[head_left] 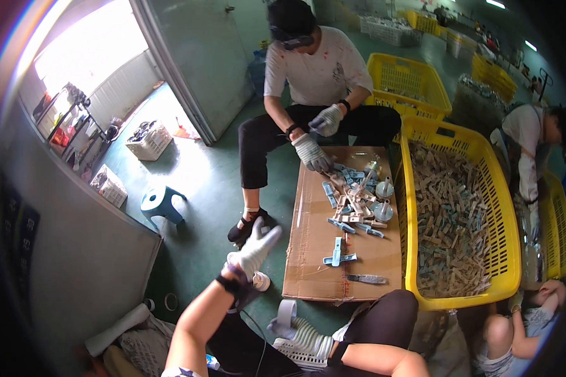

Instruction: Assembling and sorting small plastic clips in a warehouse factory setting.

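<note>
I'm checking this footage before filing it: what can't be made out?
All in the head view:
- Right hand: whether it grips the grey ring; their overlap hides the contact.
- White basket: contents, mostly hidden by that hand.
- Yellow crate: lower layers, buried under the top pieces.
- Window: the outside, lost in glare.
- Lower-right person: cut off by the dark rim.

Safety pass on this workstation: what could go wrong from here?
1. The flat, knife-like tool lies near the close edge of the cardboard box; the wearer's right knee is right by it and could knock it off.
2. The grey roll in the right hand is off the box, so a loose grip might drop it.
3. The clear round-based parts sit near the box's right edge and may get nudged off.
</note>
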